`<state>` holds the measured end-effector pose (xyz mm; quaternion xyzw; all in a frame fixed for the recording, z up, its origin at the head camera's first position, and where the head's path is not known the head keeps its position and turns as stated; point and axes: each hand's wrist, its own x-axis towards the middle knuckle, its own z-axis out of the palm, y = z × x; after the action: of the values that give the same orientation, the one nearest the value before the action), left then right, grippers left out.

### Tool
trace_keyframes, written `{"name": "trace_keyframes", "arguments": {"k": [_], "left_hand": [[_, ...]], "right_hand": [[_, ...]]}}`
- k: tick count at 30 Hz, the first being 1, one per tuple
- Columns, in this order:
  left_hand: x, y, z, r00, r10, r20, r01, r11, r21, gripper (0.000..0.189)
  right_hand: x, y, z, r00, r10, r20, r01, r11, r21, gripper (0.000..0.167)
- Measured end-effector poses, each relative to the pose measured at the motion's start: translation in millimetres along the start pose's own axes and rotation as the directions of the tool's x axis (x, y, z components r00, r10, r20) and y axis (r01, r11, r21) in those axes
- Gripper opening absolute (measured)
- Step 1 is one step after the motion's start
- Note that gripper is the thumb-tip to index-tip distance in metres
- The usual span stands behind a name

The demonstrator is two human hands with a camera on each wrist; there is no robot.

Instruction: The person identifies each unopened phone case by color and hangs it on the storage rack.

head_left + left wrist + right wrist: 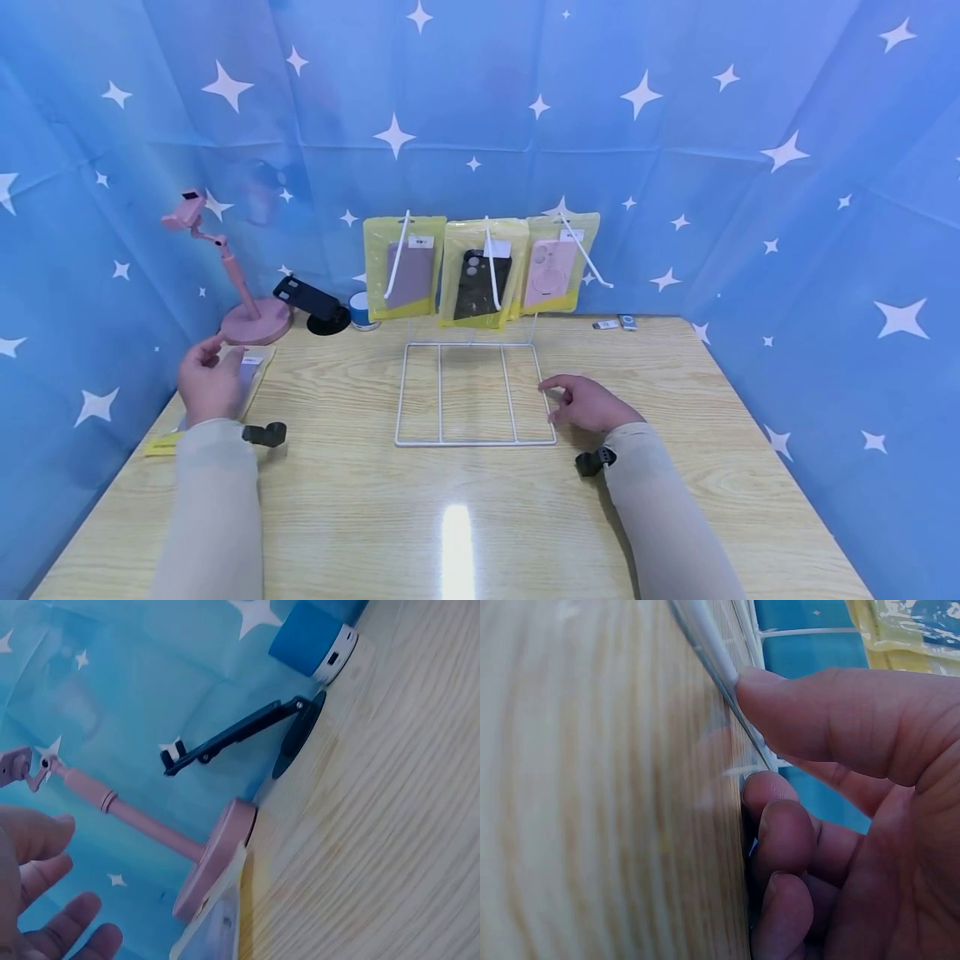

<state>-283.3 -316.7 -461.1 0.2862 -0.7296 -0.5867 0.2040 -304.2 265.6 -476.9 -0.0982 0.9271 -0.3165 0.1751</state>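
My left hand (213,385) is over a flat yellow-edged phone case package (253,367) at the table's left side. Its thumb and fingers stand apart with nothing between them in the left wrist view. At the table's middle stands a white wire display rack (474,444). My right hand (588,403) holds the right wire of its base, thumb against the wire in the right wrist view and the other fingers curled low by the table. Three bagged phone cases hang on the rack's prongs: a purple one (412,271), a black one (474,292) and a pink one (546,267).
Behind the left hand stands a pink phone stand (255,323). Beside it are a black phone stand (309,298) and a small blue and white cylinder (362,310). Two small USB sticks (606,324) lie at the back right. A blue star curtain (480,75) surrounds the table.
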Motion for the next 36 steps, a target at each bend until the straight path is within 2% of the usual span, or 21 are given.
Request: {"name": "trace_keyframes", "arguments": {"k": [4,8,14,17,24,30,36], "left_hand": [[3.8,-2.9,-7.4,0.999,-0.047,-0.006,0.048,0.997,0.059,0.06],[8.0,-6.5,-12.6,0.995,-0.099,0.014,0.096,0.985,0.145,0.065],[9.0,-9.9,-16.3,0.99,-0.142,0.016,0.131,0.946,0.296,0.073],[9.4,-12.3,-18.7,0.99,-0.134,0.036,0.112,0.925,0.363,0.075],[10.5,-16.3,-21.7,0.98,-0.161,0.118,0.082,0.864,0.497,0.083],[13.3,-20.6,-19.5,0.975,-0.172,0.137,0.062,0.813,0.579,0.093],[14.0,-22.6,-18.5,0.977,-0.16,0.142,0.036,0.778,0.628,0.097]], "right_hand": [[-0.3,-0.8,0.0,1.0,0.002,0.002,-0.002,1.0,0.002,0.052],[-1.2,-2.1,-0.5,1.0,-0.003,0.002,0.003,1.0,0.005,0.052],[-1.2,-2.1,0.2,1.0,-0.011,0.005,0.011,1.0,0.013,0.053],[-1.0,-2.2,0.5,1.0,-0.002,0.0,0.002,1.0,0.002,0.052],[-0.8,-1.6,0.6,1.0,0.007,-0.007,-0.007,1.0,0.014,0.053],[-1.0,-1.3,0.0,1.0,0.001,-0.007,-0.001,1.0,0.02,0.053],[-0.9,-0.8,-0.2,1.0,-0.027,-0.001,0.027,1.0,0.007,0.055]]}}
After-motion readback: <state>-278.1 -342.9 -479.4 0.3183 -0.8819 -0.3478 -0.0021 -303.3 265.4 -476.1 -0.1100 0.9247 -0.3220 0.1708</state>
